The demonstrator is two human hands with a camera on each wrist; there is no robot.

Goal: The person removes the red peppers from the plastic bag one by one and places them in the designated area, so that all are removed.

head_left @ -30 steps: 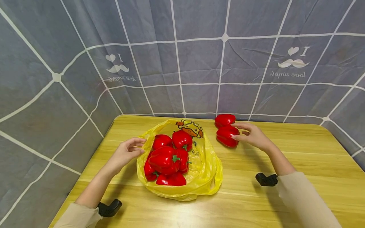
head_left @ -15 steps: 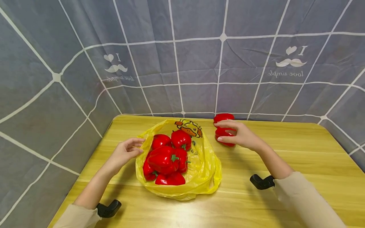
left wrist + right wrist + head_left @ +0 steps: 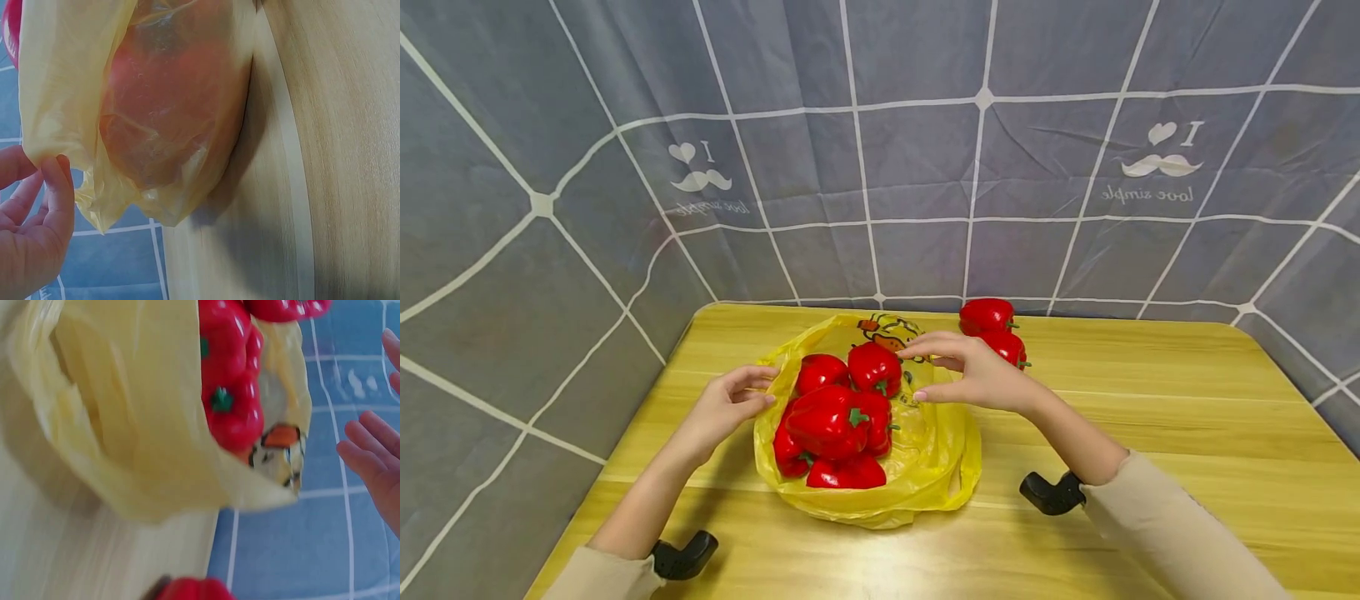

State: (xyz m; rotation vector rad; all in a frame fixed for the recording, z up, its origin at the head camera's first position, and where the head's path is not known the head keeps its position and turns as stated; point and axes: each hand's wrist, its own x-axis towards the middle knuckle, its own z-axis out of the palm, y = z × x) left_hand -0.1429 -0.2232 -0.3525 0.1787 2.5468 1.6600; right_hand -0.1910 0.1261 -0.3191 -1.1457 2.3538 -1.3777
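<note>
Your right hand [image 3: 977, 375] has travelled left since the earlier frame, from the loose peppers [image 3: 987, 317] at the far right to the right side of the yellow bag [image 3: 880, 510]. In the head view its fingers are spread, with nothing visible between them. What counts is that the far-side pepper [image 3: 874, 368] inside the bag lies just left of those fingertips, nearer to your right hand than to your left hand [image 3: 730, 408]. That pepper's stem faces the near side; its long axis is too foreshortened to judge. By contrast, the top pepper [image 3: 826, 422] lies on its side, long axis roughly left to right, stem at the right end. Both loose peppers rest on the wood-grained table [image 3: 1150, 400], their stems turned right. Through your left wrist view, the left fingertips pinch the bag's left rim; the plastic is thin, creased and translucent, letting the red blur through. From your right wrist view, the right fingers look relaxed and free of the bag, whose peppers show glossy, lobed skins and dull green stems beside an orange printed bill [image 3: 281, 435].
</note>
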